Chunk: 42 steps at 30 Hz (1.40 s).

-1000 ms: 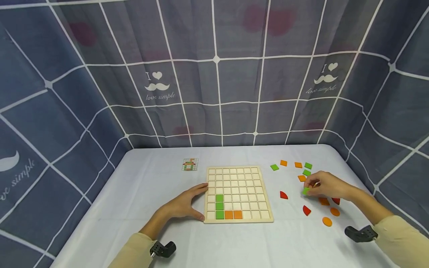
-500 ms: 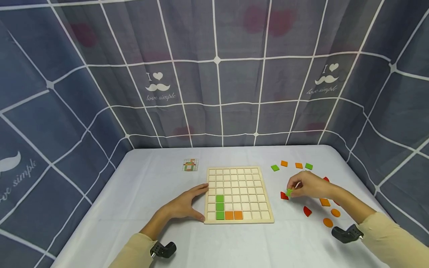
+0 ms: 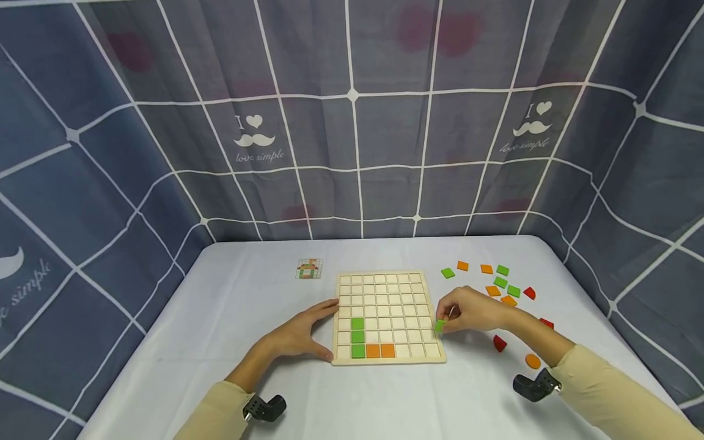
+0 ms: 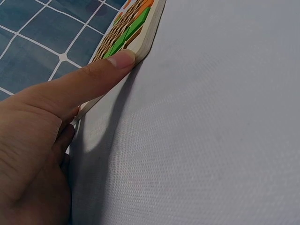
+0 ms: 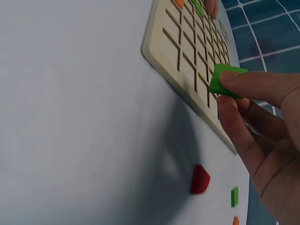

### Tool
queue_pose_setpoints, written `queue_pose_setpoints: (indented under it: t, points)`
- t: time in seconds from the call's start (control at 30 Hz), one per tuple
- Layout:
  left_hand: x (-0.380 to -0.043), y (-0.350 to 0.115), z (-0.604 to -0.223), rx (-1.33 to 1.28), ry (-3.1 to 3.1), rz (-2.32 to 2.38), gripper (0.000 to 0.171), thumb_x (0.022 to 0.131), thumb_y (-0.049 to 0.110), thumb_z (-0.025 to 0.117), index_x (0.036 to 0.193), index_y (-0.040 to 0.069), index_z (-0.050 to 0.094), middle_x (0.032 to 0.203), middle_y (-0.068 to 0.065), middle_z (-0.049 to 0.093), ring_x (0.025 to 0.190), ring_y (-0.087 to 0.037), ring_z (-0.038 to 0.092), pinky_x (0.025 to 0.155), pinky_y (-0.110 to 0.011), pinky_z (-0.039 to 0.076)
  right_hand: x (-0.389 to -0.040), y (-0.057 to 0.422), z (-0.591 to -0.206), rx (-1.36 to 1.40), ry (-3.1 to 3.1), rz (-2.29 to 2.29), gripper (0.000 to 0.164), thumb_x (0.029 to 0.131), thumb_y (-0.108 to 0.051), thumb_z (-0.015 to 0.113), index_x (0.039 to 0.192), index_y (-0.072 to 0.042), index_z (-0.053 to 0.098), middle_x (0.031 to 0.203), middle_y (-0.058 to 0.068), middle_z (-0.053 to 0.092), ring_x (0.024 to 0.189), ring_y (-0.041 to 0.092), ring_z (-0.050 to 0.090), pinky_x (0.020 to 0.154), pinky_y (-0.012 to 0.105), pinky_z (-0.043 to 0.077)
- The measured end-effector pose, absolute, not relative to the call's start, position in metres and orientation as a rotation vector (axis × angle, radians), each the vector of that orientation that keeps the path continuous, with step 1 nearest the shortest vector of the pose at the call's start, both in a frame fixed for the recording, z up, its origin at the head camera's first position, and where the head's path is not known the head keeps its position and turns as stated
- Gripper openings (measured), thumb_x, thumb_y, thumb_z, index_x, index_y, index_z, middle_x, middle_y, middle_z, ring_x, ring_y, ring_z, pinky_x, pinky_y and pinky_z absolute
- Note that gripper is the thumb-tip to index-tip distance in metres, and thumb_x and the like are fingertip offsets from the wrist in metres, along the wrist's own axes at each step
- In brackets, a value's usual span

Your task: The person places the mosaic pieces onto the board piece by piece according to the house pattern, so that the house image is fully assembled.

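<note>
A light wooden grid board (image 3: pixel 339 363) lies on the white table. Several green square tiles (image 3: pixel 357 336) stand in a column at its lower left, and two orange square tiles (image 3: pixel 381 351) continue the bottom row. My left hand (image 3: pixel 294 336) rests at the board's left side, thumb and fingers spread; the left wrist view shows the thumb (image 4: pixel 123 59) on the corner of the rim. At the right edge, my right hand (image 3: pixel 473 308) pinches a green square tile (image 5: pixel 215 85) between thumb and fingertips, over the board's border in the head view.
Loose green (image 3: pixel 514 291), orange (image 3: pixel 462 266) and red (image 3: pixel 499 343) pieces lie scattered on the right of the table, with an orange disc (image 3: pixel 533 361) nearer. A small pattern card (image 3: pixel 310 269) lies behind the board's left corner. A tiled-print curtain (image 3: pixel 385 134) surrounds the table.
My right hand has carried the green tile leftward from among the loose pieces to the board's right edge. My left hand has stayed at the board's left side.
</note>
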State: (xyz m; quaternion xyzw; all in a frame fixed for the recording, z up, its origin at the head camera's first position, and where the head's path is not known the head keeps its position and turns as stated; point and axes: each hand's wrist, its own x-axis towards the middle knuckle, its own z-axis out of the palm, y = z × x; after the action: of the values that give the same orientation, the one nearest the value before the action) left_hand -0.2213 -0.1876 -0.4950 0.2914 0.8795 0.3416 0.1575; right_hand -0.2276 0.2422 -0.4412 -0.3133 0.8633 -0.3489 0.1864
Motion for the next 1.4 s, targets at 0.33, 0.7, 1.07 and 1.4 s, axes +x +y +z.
queue_pose_setpoints:
  t: [0.33, 0.7, 1.07, 1.4]
  points:
    - [-0.222, -0.187, -0.493, 0.834, 2.521, 0.947, 0.11, 0.072, 0.042, 0.095, 0.161, 0.011, 0.038, 0.169, 0.002, 0.026, 0.154, -0.027, 0.02, 0.122, -0.05, 0.022, -0.224, 0.204, -0.454, -0.994, 2.364, -0.985, 0.016, 0.083, -0.005, 0.086, 0.085, -0.015, 0.073, 0.077, -0.011, 0.066, 0.071, 0.006, 0.06, 0.064, 0.022, 0.052]
    - [-0.218, -0.183, -0.493, 0.783, 2.559, 0.941, 0.097, 0.08, 0.042, 0.086, 0.16, 0.011, 0.04, 0.168, 0.003, 0.028, 0.154, -0.027, 0.022, 0.122, -0.052, 0.023, -0.221, 0.17, -0.468, -1.075, 2.274, -1.04, 0.018, 0.082, -0.005, 0.087, 0.088, -0.015, 0.073, 0.076, -0.01, 0.066, 0.071, 0.004, 0.06, 0.065, 0.022, 0.054]
    - [-0.219, -0.183, -0.494, 0.788, 2.605, 0.912, 0.091, 0.082, 0.041, 0.085, 0.159, 0.015, 0.043, 0.169, 0.001, 0.024, 0.155, -0.027, 0.02, 0.121, -0.052, 0.024, -0.221, 0.167, -0.47, -1.109, 2.267, -1.017, 0.016, 0.084, -0.004, 0.085, 0.091, -0.015, 0.075, 0.078, -0.012, 0.067, 0.071, 0.003, 0.062, 0.066, 0.023, 0.056]
    - [-0.219, -0.182, -0.491, 0.821, 2.593, 0.936, 0.093, 0.082, 0.04, 0.087, 0.158, 0.009, 0.043, 0.168, -0.006, 0.027, 0.153, -0.033, 0.023, 0.121, -0.055, 0.023, -0.222, 0.168, -0.47, -1.188, 2.301, -0.97, 0.015, 0.084, -0.008, 0.087, 0.095, -0.014, 0.079, 0.08, -0.014, 0.067, 0.072, 0.002, 0.058, 0.064, 0.021, 0.053]
